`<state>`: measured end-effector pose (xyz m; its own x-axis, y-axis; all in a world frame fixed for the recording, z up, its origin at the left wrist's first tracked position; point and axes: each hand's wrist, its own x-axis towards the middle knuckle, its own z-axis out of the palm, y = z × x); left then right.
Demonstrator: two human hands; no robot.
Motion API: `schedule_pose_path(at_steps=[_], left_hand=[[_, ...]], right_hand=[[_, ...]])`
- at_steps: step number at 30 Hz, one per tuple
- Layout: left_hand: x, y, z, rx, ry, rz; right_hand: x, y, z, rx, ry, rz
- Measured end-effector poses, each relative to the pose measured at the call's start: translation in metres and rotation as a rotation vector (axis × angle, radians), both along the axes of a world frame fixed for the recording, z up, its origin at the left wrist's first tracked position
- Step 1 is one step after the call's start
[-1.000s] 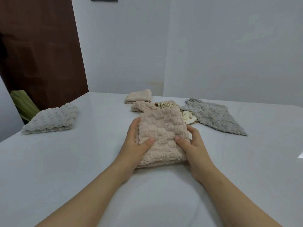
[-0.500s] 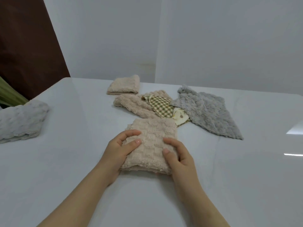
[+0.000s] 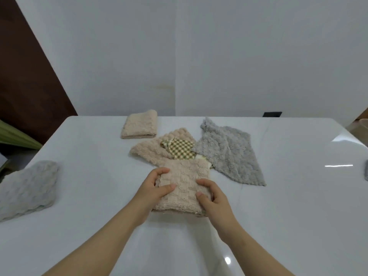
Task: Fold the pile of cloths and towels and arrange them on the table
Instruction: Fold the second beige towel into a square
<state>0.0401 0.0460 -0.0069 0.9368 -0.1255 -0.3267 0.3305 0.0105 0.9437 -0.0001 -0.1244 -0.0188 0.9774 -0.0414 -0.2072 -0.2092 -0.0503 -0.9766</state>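
Observation:
A folded beige waffle towel (image 3: 184,186) lies on the white table (image 3: 288,216) in front of me. My left hand (image 3: 154,188) grips its left edge, thumb on top. My right hand (image 3: 213,198) grips its right edge with curled fingers. Behind it lies the loose pile: an unfolded beige towel (image 3: 153,150), a green checked cloth (image 3: 180,149) and a spread grey towel (image 3: 229,152). A folded beige towel (image 3: 139,125) sits at the back. A folded grey towel (image 3: 27,188) rests at the left edge.
White walls meet in a corner behind the table. A dark brown door (image 3: 25,80) stands at the left, with green leaves (image 3: 16,136) beside it. A grey item (image 3: 366,172) shows at the right border. Bare tabletop stretches to the right and front.
The view has tilted down and turned right. Both hands have shifted the folded beige towel slightly toward the pile, keeping their grip on its two sides.

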Motion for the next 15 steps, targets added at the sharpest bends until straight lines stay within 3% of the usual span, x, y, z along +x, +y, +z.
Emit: schedule_pose_path(at_steps=[8,15], left_hand=[[0.064,-0.069,0.036,0.132,-0.072,-0.125],[0.116,-0.185,0.03,0.126,0.001,-0.23]], right_hand=[[0.049,-0.078,0.032,-0.062,-0.023,0.0],[0.111,-0.187,0.028,-0.035,-0.068,-0.085]])
